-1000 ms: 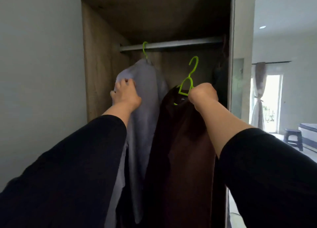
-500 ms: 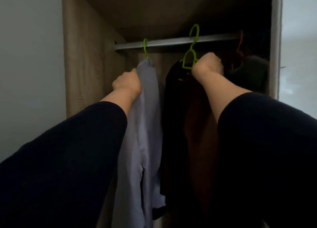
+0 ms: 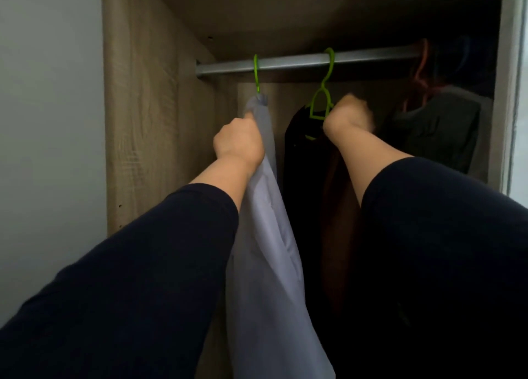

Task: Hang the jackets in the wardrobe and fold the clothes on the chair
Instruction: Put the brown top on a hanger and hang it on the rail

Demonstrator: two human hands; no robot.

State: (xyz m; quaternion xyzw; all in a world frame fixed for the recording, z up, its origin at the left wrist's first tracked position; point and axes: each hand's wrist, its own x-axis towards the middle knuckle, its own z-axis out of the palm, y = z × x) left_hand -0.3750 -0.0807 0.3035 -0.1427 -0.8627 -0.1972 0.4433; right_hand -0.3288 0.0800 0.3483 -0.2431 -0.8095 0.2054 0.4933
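A pale lilac jacket (image 3: 271,236) hangs from a green hanger hooked over the metal rail (image 3: 300,61) at the left of the wardrobe. My left hand (image 3: 238,140) grips this jacket near its shoulder. To its right hangs a dark brown jacket (image 3: 328,207) on a second green hanger (image 3: 321,96), whose hook sits over the rail. My right hand (image 3: 347,116) grips that hanger at the jacket's shoulder. My dark sleeves hide the lower parts of both jackets.
The wardrobe's wooden left wall (image 3: 154,107) stands close beside the lilac jacket. A dark grey garment (image 3: 440,127) on an orange-red hanger (image 3: 420,73) hangs at the right end of the rail. A pale wall (image 3: 48,121) lies left of the wardrobe.
My right hand has lifted the brown jacket's hanger up until its hook sits over the rail. My left hand kept hold of the lilac jacket. The view has moved closer into the wardrobe.
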